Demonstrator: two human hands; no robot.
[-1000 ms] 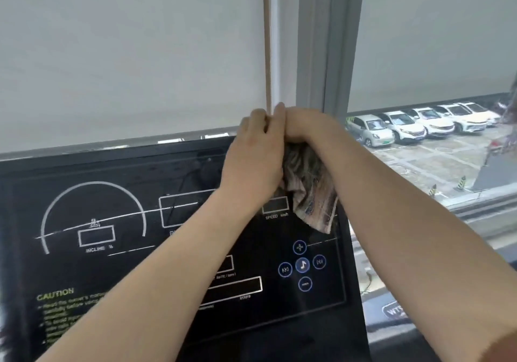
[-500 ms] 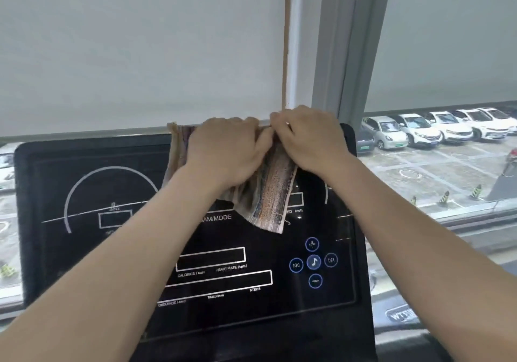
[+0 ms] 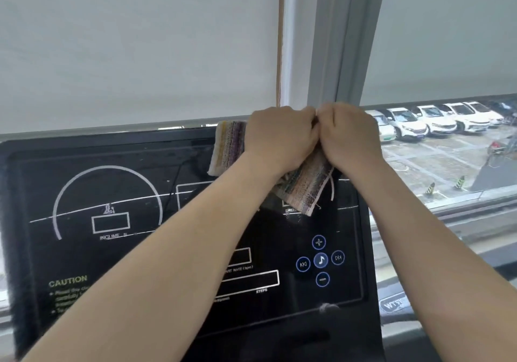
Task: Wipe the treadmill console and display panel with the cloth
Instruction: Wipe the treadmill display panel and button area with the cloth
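The black treadmill console (image 3: 92, 166) fills the lower left, with white outlines, an INCLINE box, a yellow CAUTION label and round blue-ringed media buttons (image 3: 320, 260). A striped, multicoloured cloth (image 3: 303, 188) lies against the panel's upper right part. My left hand (image 3: 278, 138) and my right hand (image 3: 347, 135) sit side by side at the console's top edge, knuckles touching, both closed on the cloth. One end of the cloth sticks out left of my left hand, and the other hangs below both hands. My forearms hide the panel's middle.
White roller blinds (image 3: 140, 48) cover the windows behind the console, with a grey window frame (image 3: 335, 40) between them. Through the glass on the right I see parked cars (image 3: 414, 124) in a lot below. A small tuft of lint (image 3: 326, 307) lies near the panel's lower right.
The cloth has gone from bunched under my hands to spread along the console's top edge. Both hands stay together at the top edge, shifted slightly right on the panel.
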